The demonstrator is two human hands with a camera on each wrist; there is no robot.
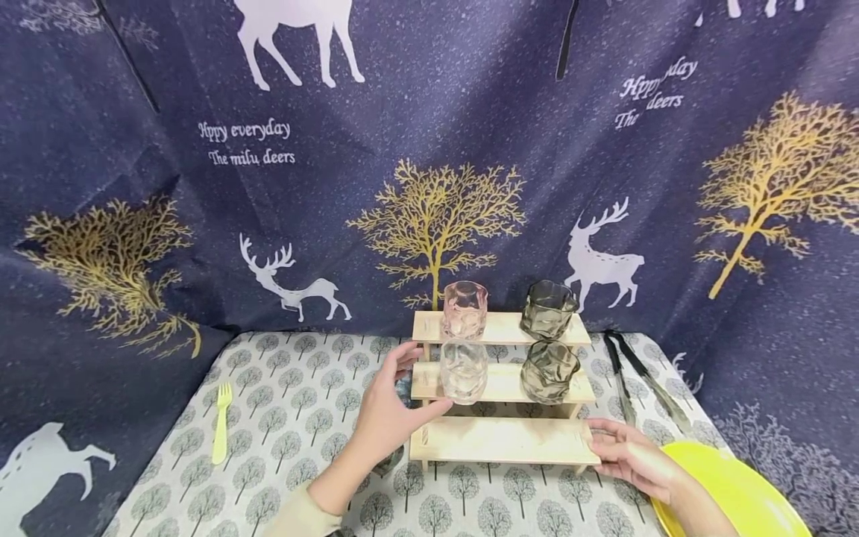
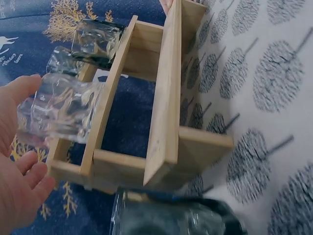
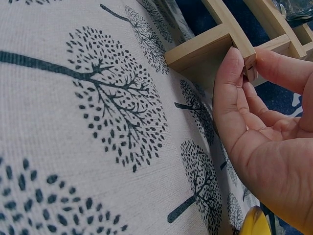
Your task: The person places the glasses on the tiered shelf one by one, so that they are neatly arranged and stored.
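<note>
A three-tier wooden rack (image 1: 496, 440) stands on the table. On its middle tier sit a clear glass (image 1: 463, 373) and a grey glass (image 1: 550, 373). A pink glass (image 1: 465, 309) and another grey glass (image 1: 549, 309) stand on the top tier. My left hand (image 1: 392, 410) is spread around the rack's left side, its thumb close to the clear glass; the left wrist view does not settle whether they touch. My right hand (image 3: 274, 117) pinches the right end of the bottom tier between thumb and fingers.
Beside the rack's left end is a dark glass (image 2: 166, 215), partly hidden by my left arm in the head view. A yellow fork (image 1: 221, 425) lies at left. Black-handled tongs (image 1: 644, 380) and a yellow plate (image 1: 731, 485) are at right. A patterned cloth hangs behind.
</note>
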